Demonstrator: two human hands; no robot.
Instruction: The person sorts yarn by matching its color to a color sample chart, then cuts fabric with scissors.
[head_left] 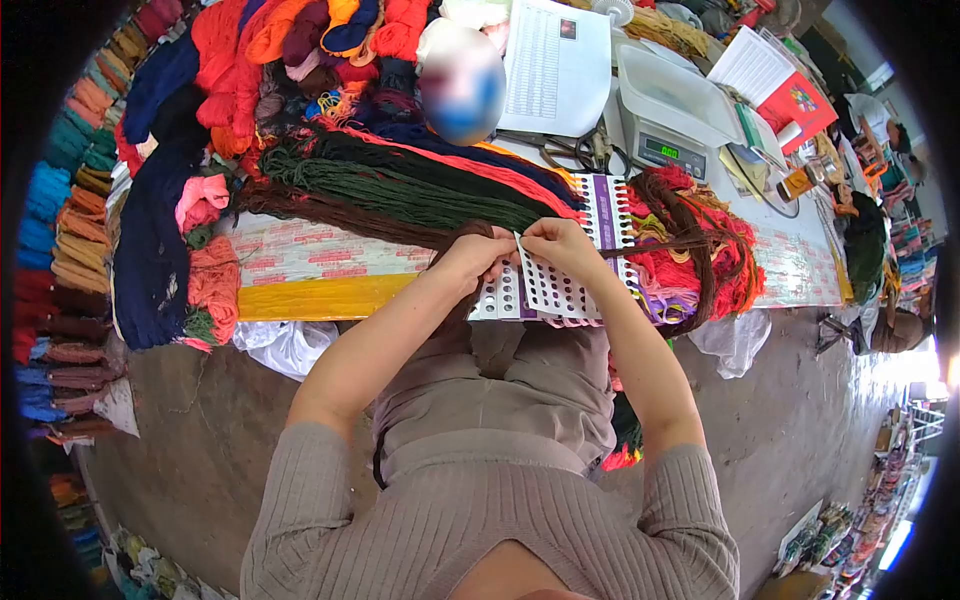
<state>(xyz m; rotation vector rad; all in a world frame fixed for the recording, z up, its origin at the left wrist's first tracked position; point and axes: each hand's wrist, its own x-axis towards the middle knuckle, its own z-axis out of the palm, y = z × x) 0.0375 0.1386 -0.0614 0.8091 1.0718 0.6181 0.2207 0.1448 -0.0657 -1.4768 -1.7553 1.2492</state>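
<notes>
White cards with rows of punched holes (552, 290) lie at the table's front edge, just under my hands. My left hand (480, 256) is closed at the upper left of the cards, around dark brown yarn (400, 232). Fingers pinched, my right hand (563, 246) holds the top edge of a punched card. A brown strand runs from beside it to the right. Behind the hands, a purple and white card (605, 215) has yarns through its edge holes. Long hanks of dark green yarn (400, 180) stretch to the left; a tangle of red and multicoloured yarn (690, 250) lies at the right.
Behind are a printed sheet (556, 75), scissors (597, 148) and a digital scale (672, 150) bearing a clear plastic tub (675, 90). A red booklet (797, 108) lies at the back right. Coloured yarn bundles (225, 80) are heaped at the back left.
</notes>
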